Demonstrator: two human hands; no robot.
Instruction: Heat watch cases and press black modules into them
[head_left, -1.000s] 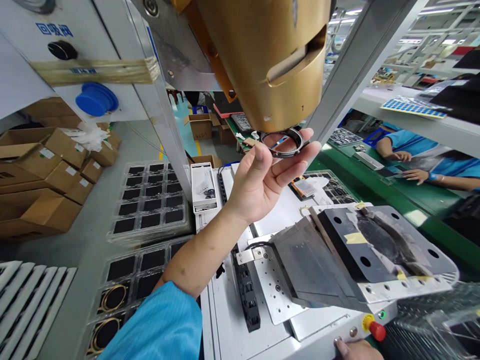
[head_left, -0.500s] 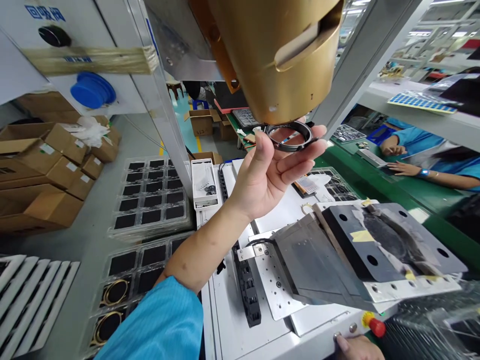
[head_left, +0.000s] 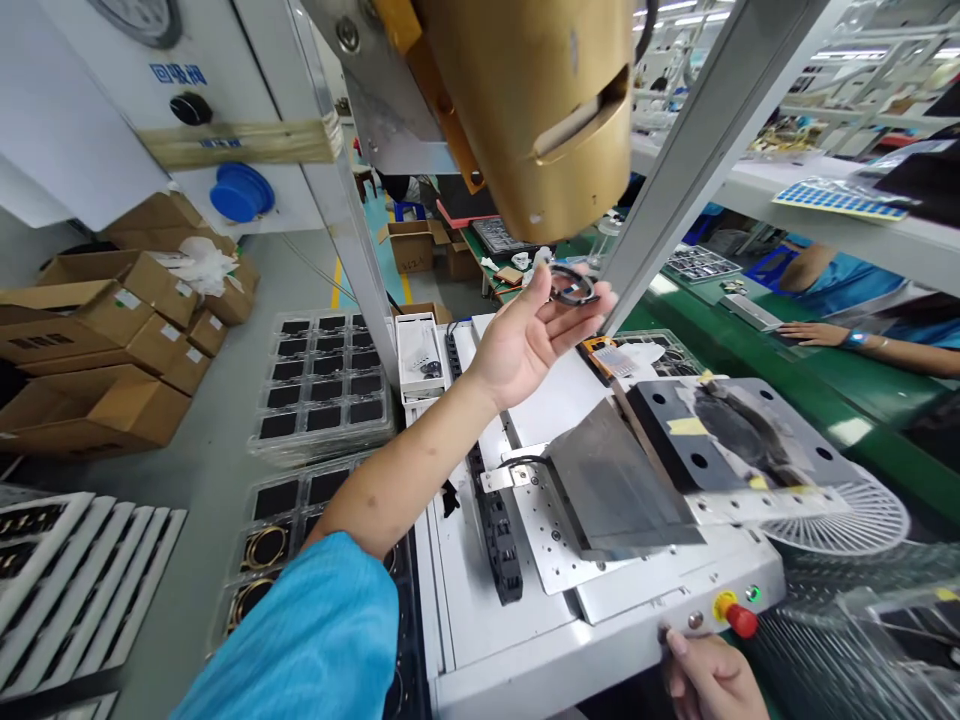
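Note:
My left hand (head_left: pixel 525 335) reaches forward, palm up, and holds a thin black ring (head_left: pixel 573 288) between thumb and fingers. The ring is just below the gold cylindrical machine head (head_left: pixel 555 150), apart from it. At the machine's front edge, my right hand (head_left: pixel 709 672) has its thumb and finger at a small button (head_left: pixel 664 632), left of a silver button (head_left: pixel 696 620) and a red knob (head_left: pixel 741 618). Its other fingers are curled and partly hidden. To the right of my left forearm sits a dark fixture block (head_left: pixel 739 435) with a worn recess, behind a tilted metal cover (head_left: pixel 622 480).
Trays with black squares (head_left: pixel 322 385) stand left of the machine, beside cardboard boxes (head_left: pixel 97 340). A slanted metal post (head_left: pixel 720 150) rises behind my left hand. Another person's hand (head_left: pixel 810 333) rests on the green bench (head_left: pixel 840 390). A white fan grille (head_left: pixel 847 515) is at the right.
The view has shifted, so the gold head and fixture look smaller. My left hand with the ring now shows lower and apart from the head. More of my right hand shows at the front edge.

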